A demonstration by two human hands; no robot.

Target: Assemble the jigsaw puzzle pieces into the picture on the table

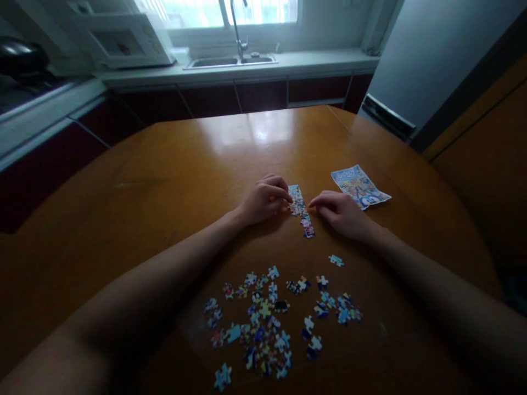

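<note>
A partly joined strip of jigsaw puzzle lies flat on the table, its narrower end pointing towards me. At its left edge, my left hand has curled fingers, and the fingertips touch the joined pieces. My right hand is just right of the strip, index finger stretched towards its edge and thumb lower down; no piece shows in it. Many loose puzzle pieces are scattered nearer to me. A single light-blue piece sits apart, below my right hand.
A creased picture sheet lies beyond my right hand. The wooden table has a rounded edge. Behind it are a counter with a sink and a white microwave. A fridge stands at the right.
</note>
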